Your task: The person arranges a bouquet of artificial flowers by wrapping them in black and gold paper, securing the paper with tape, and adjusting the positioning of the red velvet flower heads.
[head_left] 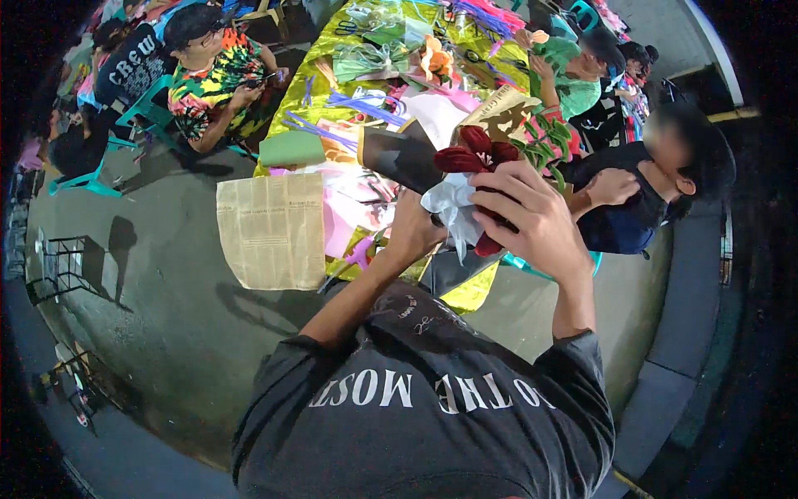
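Note:
My left hand [414,223] is closed round the lower part of a bundle, its fingertips mostly hidden behind white tissue [449,200]. The bundle has a dark red fabric flower [474,154], black wrapping [395,154] and a crumpled sheet of the tissue. My right hand [524,212] is over the bundle's right side, fingers curled on the tissue just below the red flower, with more dark red petals showing beneath them. Green looped stems [544,145] and brown printed paper [499,112] lie behind it; I cannot tell whether they are part of the bundle.
A yellow-covered table [303,75] holds colored strips, paper and craft flowers. A kraft sheet [266,233] hangs over its left edge. People sit along both sides, one in a colorful shirt [204,96] at left, another in black [615,216] close at my right. Green chairs [145,125] stand beside them.

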{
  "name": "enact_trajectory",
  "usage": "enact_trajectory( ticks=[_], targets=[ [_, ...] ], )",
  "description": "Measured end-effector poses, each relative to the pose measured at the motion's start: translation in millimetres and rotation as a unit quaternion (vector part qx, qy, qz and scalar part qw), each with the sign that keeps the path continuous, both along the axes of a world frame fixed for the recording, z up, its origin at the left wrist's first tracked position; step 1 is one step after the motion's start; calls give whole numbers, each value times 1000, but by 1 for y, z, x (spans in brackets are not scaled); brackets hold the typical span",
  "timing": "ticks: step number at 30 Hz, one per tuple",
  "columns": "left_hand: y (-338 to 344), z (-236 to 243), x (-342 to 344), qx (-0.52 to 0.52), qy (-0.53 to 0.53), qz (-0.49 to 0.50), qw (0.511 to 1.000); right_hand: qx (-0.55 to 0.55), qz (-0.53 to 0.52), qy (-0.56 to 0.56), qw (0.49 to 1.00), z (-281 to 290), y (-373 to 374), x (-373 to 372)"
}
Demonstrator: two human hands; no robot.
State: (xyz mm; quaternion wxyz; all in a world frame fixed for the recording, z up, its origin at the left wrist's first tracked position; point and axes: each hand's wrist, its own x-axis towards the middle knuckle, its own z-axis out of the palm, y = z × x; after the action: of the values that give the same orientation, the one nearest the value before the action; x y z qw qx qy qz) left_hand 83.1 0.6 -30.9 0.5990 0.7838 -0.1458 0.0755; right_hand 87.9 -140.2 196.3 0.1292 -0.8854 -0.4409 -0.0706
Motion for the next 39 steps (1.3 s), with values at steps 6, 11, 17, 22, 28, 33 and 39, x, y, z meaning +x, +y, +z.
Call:
enact_trajectory(
  ticks=[6, 11, 17, 22, 28, 33, 39],
  targets=[
    [6, 16, 0, 63, -80, 21, 995, -7, 17, 26, 999, 7, -1, -3],
    [6, 25, -2, 54, -109, 22, 992, 4, 0, 5, 1000, 13, 3, -3],
    [11, 3, 6, 76, -92, -19, 993, 179, -81, -83, 977, 20, -34, -24],
    [5, 2, 4, 77, -63, -17, 995, 504, -285, -84, 811, -54, -81, -56],
    [11, 20, 1, 117, -158, 2, 980, 119, -147, -58, 980, 1, 20, -13],
    [2, 8, -4, 111, -85, -15, 990, -7, -71, -24, 997, -7, 12, -2],
    [-7, 25, -6, 101, -85, -19, 991, 33, -42, 30, 998, -12, -3, -13]
  ],
)
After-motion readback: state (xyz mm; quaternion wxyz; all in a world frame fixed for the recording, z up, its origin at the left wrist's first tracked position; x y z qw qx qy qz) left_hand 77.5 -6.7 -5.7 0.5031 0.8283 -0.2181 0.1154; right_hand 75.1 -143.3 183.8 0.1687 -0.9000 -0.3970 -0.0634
